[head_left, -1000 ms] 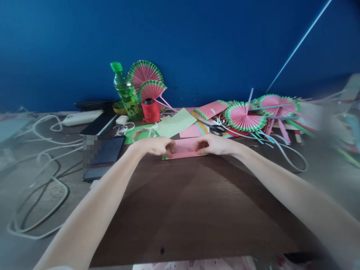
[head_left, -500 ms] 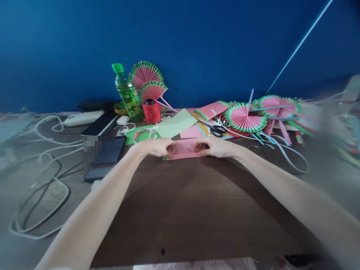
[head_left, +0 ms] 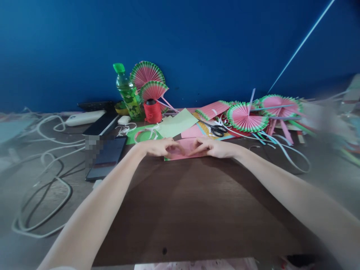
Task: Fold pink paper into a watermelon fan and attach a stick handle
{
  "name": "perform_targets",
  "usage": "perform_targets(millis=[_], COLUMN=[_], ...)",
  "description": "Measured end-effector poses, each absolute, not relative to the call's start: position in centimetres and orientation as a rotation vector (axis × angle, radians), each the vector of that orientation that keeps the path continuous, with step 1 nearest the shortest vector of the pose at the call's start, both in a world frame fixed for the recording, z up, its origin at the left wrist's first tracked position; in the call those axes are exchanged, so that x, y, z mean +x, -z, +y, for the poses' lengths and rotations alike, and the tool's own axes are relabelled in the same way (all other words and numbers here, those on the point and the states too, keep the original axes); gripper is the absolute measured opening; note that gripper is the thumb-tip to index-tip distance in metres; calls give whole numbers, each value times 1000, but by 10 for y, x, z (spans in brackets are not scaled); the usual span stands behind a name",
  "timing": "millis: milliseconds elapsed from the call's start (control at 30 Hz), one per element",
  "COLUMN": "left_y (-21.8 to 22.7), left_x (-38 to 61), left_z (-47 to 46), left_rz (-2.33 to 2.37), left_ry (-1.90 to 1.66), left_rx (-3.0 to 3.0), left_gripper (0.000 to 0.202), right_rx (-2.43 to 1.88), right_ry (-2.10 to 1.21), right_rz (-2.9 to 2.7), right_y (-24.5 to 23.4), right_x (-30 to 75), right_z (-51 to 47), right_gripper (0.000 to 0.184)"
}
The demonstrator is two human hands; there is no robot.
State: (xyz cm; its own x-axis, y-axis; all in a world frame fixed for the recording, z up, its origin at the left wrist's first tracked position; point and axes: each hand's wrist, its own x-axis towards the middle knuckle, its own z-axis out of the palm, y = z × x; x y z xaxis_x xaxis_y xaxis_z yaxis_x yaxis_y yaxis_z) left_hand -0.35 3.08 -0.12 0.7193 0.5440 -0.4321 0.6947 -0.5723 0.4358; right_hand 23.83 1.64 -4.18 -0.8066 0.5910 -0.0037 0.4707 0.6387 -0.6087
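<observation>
A pink sheet of paper with a green edge (head_left: 188, 151) lies flat on the dark wooden table (head_left: 197, 210). My left hand (head_left: 160, 146) rests on its left part, fingers stretched toward the middle and pressing it down. My right hand (head_left: 212, 147) lies on its right part, fingers also stretched inward. The fingertips of both hands come close together over the paper's centre.
Behind the paper lie black scissors (head_left: 216, 129), a light green sheet (head_left: 177, 123), a red thread spool (head_left: 152, 111), a green bottle (head_left: 127, 92) and several pink-and-green paper fans (head_left: 246, 116). A phone (head_left: 107, 157) and white cables (head_left: 42, 180) lie at left.
Both hands have slid inward along the pink paper, from its two ends toward its centre, and their fingers have stretched out. The paper stays in place.
</observation>
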Motion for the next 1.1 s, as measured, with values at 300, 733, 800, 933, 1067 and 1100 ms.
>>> perform_targets(millis=[300,733,800,933,1067,1100], left_y=[0,-15,-13,-12,-19,-22], left_x=[0,5,6,2,-3,-5], left_z=[29,20,19,23,25,26], left_rz=[1050,1172,1223,1248,1296,1318], left_ry=[394,534,522,403,327,311], left_rx=[2353,2371,2368,2419,2442,2437], left_gripper=[37,30,32,25,24,25], right_rx=[-900,-969,-986,-1074,-1218,-1260], right_ry=[-1049,-1007,-918,-744,-620,-621], right_rz=[-2502,-2552,-2602,-2655,-2625,-2603], right_y=[44,25,23,23,21,19], right_x=[243,243,241,237,235,235], right_z=[21,15,12,9,8,8], right_gripper=[20,8,8,12,18,16])
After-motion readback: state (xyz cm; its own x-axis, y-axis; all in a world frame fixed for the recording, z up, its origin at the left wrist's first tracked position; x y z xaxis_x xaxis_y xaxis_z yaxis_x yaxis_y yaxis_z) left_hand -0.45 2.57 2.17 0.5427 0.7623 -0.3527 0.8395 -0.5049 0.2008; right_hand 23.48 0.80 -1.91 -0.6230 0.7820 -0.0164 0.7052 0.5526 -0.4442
